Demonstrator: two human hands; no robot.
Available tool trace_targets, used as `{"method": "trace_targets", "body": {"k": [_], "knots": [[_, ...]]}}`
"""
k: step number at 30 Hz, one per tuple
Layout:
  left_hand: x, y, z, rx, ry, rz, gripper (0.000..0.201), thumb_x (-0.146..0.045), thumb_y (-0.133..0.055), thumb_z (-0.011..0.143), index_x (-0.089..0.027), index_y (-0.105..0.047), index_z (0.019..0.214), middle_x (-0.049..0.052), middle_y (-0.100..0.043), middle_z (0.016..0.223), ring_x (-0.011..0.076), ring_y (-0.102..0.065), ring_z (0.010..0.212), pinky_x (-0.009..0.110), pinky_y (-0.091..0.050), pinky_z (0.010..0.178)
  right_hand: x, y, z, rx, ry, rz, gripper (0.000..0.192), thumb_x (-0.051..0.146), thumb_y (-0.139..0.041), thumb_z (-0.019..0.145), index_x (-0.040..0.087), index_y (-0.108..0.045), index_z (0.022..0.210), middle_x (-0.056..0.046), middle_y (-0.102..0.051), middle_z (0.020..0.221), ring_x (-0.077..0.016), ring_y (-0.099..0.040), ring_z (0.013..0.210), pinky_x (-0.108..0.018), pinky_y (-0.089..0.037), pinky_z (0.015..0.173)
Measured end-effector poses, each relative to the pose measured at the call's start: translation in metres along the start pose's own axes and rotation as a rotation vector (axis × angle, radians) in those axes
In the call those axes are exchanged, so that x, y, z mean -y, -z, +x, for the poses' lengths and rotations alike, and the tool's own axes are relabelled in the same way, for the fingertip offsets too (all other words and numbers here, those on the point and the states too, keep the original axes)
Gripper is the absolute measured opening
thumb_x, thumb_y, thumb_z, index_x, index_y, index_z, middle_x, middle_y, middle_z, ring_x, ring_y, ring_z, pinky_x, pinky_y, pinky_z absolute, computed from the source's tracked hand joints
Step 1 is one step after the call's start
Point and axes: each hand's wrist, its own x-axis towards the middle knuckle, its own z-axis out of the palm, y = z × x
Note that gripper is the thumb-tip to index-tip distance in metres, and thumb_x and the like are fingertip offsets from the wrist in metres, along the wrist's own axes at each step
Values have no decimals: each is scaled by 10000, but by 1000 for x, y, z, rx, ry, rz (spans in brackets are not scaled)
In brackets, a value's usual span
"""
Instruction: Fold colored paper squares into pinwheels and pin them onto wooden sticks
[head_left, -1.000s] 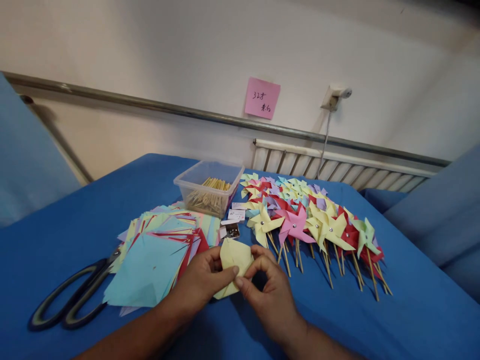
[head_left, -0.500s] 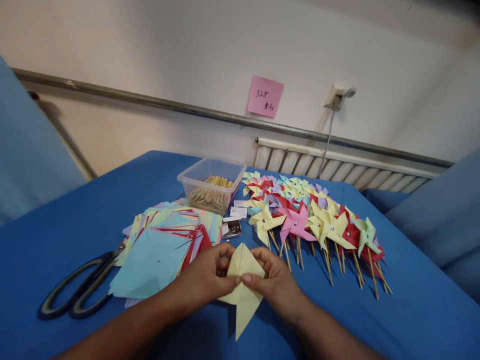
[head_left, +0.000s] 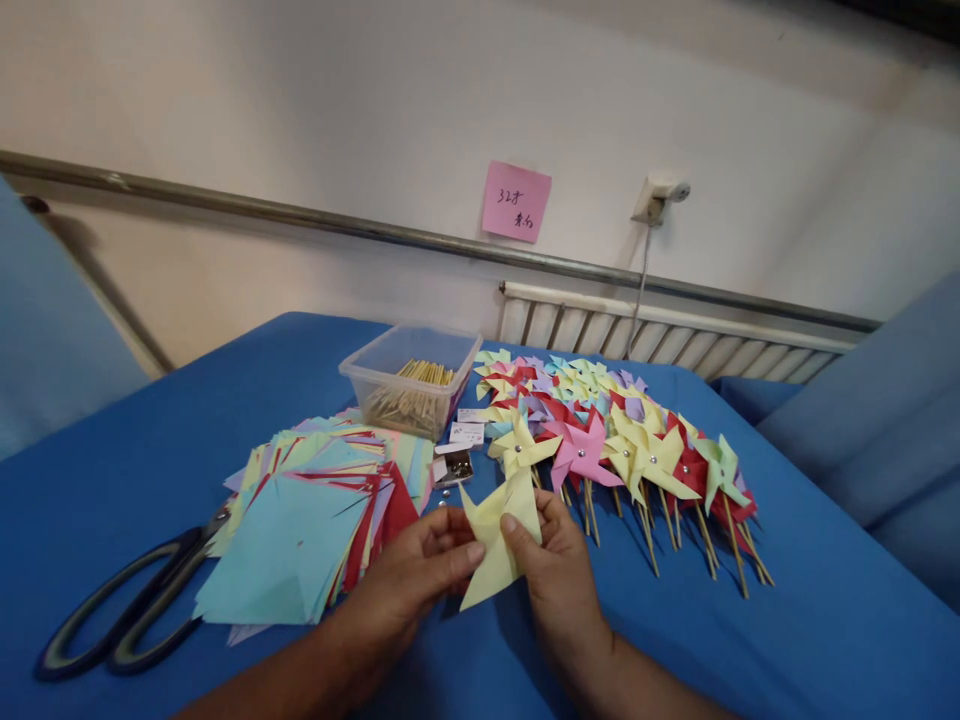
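Note:
A pale yellow paper pinwheel [head_left: 496,565], partly folded and without a stick in view, is held up between my two hands. My right hand [head_left: 564,575] pinches it, thumb pressed over the middle and fingers behind. At its left edge, my left hand [head_left: 412,570] has curled fingers, with the thumb resting against the paper. Just beyond the hands lies a small open box of metal pins [head_left: 457,466]. Finished pinwheels on sticks, such as a pink one [head_left: 579,450], lie in rows to the right.
Left of my hands is a stack of coloured paper squares [head_left: 277,550], with large scissors [head_left: 120,610] beside it. Behind stands a clear plastic box [head_left: 352,385] of thin wooden sticks [head_left: 420,395]. A blue cloth [head_left: 225,370] covers the table. A radiator [head_left: 675,335] is along the wall.
The yellow paper has been turned and lifted slightly, with my right thumb now over its middle. My left thumb has moved from the centre to the left edge. The view has shifted a little.

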Motion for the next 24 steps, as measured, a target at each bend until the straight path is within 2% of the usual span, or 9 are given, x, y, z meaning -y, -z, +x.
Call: {"method": "trace_targets", "body": {"k": [3,8,15,20,24], "knots": [[5,-1,4,-57,-26,20,369,-309,-794,612,-192,-654,933,47,-735,911,245,-657,889,320,-478,767,-5,-4,-4,20,-7,30,390,339,-794,640,195,-556,915,-20,-720,840,-188,-672,745,-321,-521,714],[3,0,3,-173,13,60,366,-321,-777,614,-163,-662,924,79,-755,897,309,-667,890,327,-489,680,-9,-8,-8,88,-34,63,353,320,-784,662,201,-556,903,-7,-713,832,-190,-676,750,-336,-520,739],[3,1,3,-123,-22,56,351,-277,-760,638,-157,-654,950,66,-757,908,275,-678,861,321,-503,693,-8,-4,-6,118,-80,78,362,313,-788,663,196,-557,915,-16,-719,825,-197,-681,732,-347,-523,723],[3,0,2,-191,-26,114,287,-267,-777,614,-164,-664,857,57,-756,809,244,-681,740,298,-506,622,-10,-3,-5,168,-86,79,337,318,-777,681,200,-561,912,-17,-710,806,-193,-669,706,-335,-514,688],[-5,0,1,-180,-3,27,349,-251,-779,602,-133,-664,910,87,-755,804,251,-691,726,318,-523,651,-6,2,-6,185,-57,26,290,378,-699,763,213,-574,966,-14,-683,816,-169,-636,684,-299,-493,647]]}}
